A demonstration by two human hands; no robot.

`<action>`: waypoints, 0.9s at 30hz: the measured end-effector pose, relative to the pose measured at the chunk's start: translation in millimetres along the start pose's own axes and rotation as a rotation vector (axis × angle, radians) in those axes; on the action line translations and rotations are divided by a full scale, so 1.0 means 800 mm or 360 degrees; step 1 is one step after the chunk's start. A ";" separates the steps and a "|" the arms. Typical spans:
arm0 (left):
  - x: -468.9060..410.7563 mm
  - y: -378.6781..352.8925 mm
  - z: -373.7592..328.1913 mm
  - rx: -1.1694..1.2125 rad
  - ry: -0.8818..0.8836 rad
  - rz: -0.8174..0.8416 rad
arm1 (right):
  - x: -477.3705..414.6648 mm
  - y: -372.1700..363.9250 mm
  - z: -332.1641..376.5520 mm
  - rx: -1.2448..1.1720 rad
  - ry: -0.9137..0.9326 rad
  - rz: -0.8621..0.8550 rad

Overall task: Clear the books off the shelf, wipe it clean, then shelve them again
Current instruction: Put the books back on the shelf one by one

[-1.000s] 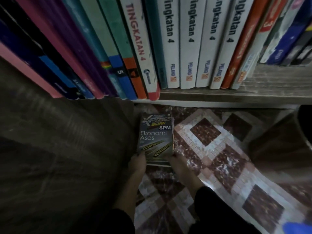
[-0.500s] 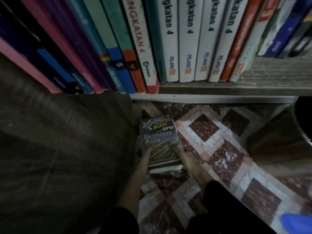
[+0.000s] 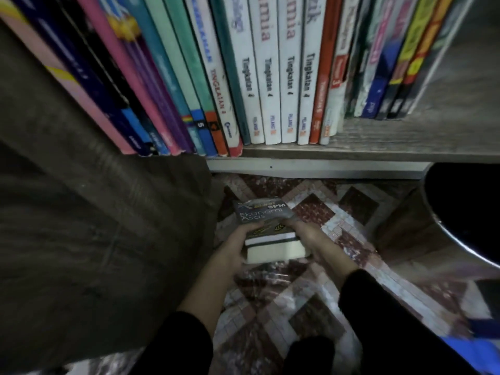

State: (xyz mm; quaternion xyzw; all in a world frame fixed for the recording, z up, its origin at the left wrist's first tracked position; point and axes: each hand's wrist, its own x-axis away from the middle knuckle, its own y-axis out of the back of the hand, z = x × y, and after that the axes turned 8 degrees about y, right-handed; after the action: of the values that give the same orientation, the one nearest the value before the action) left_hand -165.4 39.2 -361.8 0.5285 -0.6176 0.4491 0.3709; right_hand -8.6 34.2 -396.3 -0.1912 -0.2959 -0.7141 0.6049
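A small stack of books (image 3: 273, 249), topped by a grey "Ekonomi Asas" book (image 3: 259, 215), is held low over the patterned floor. My left hand (image 3: 234, 246) grips the stack's left side with the thumb over the top cover. My right hand (image 3: 311, 236) grips its right side. Above them the wooden shelf (image 3: 378, 150) carries a full row of upright books (image 3: 270, 85), white "Tingkatan 4" spines in the middle, pink, blue and teal ones leaning at the left.
A dark wooden side panel (image 3: 94, 226) fills the left. The floor (image 3: 311, 307) has red and white tiles. A round black object with a shiny rim (image 3: 465, 220) sits at the right. Something blue (image 3: 476, 347) lies at the lower right.
The stack has come up off the floor toward me, its page edges now showing. Both hands have closed round its sides. The view has tilted up along the shelved spines.
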 end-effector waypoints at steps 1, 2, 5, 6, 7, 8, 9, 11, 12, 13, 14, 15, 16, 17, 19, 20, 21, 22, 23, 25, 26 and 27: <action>0.009 -0.006 0.001 -0.0006 -0.0005 0.0019 | 0.010 0.008 0.005 0.0036 0.0017 -0.0033; 0.021 -0.014 0.003 -0.0006 -0.0017 0.0049 | 0.024 0.018 0.012 0.0067 0.0024 -0.0057; 0.051 -0.035 0.009 -0.0034 -0.0031 0.0097 | 0.063 0.047 0.036 0.0145 0.0072 -0.0089; 0.063 -0.042 0.010 -0.0053 -0.0034 0.0106 | 0.078 0.057 0.043 0.0143 0.0089 -0.0105; 0.079 -0.051 0.012 -0.0099 -0.0046 0.0116 | 0.098 0.068 0.051 0.0155 0.0122 -0.0116; 0.093 -0.059 0.013 -0.0150 -0.0050 0.0124 | 0.113 0.078 0.057 0.0183 0.0140 -0.0128; 0.107 -0.066 0.016 -0.0199 -0.0058 0.0127 | 0.128 0.087 0.062 0.0221 0.0153 -0.0149; 0.145 -0.080 0.026 -0.0278 -0.0086 0.0146 | 0.169 0.109 0.074 0.0257 0.0190 -0.0216; 0.162 -0.087 0.031 -0.0304 -0.0101 0.0167 | 0.189 0.119 0.079 0.0268 0.0213 -0.0238; 0.175 -0.092 0.035 -0.0337 -0.0110 0.0193 | 0.206 0.127 0.084 0.0284 0.0233 -0.0247; 0.185 -0.096 0.037 -0.0376 -0.0121 0.0209 | 0.219 0.134 0.089 0.0296 0.0239 -0.0251; 0.201 -0.102 0.042 -0.0439 -0.0140 0.0218 | 0.239 0.144 0.091 0.0286 0.0255 -0.0274; 0.213 -0.106 0.046 -0.0482 -0.0151 0.0225 | 0.257 0.151 0.093 0.0262 0.0259 -0.0283; 0.227 -0.112 0.050 -0.0540 -0.0168 0.0234 | 0.278 0.159 0.094 0.0244 0.0274 -0.0308; 0.248 -0.122 0.055 -0.0632 -0.0191 0.0276 | 0.307 0.172 0.095 0.0280 0.0319 -0.0365; 0.262 -0.128 0.060 -0.0681 -0.0210 0.0299 | 0.325 0.180 0.094 0.0301 0.0348 -0.0418; 0.272 -0.132 0.062 -0.0709 -0.0225 0.0315 | 0.339 0.184 0.095 0.0318 0.0368 -0.0458; 0.284 -0.139 0.066 -0.0748 -0.0248 0.0337 | 0.357 0.192 0.095 0.0327 0.0393 -0.0506; 0.292 -0.145 0.069 -0.0780 -0.0260 0.0360 | 0.372 0.198 0.096 0.0329 0.0411 -0.0542; 0.308 -0.157 0.074 -0.0830 -0.0294 0.0419 | 0.399 0.211 0.097 0.0322 0.0424 -0.0599; 0.316 -0.163 0.075 -0.0851 -0.0308 0.0443 | 0.410 0.215 0.098 0.0322 0.0430 -0.0623; 0.322 -0.170 0.076 -0.0882 -0.0328 0.0457 | 0.422 0.221 0.099 0.0324 0.0433 -0.0660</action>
State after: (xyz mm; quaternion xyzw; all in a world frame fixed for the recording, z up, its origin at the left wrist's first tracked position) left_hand -73.3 -105.8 -118.6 0.3576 -0.8189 0.2557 0.3690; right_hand 91.8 -184.2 -90.2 0.0333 -0.3151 -0.8085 0.4959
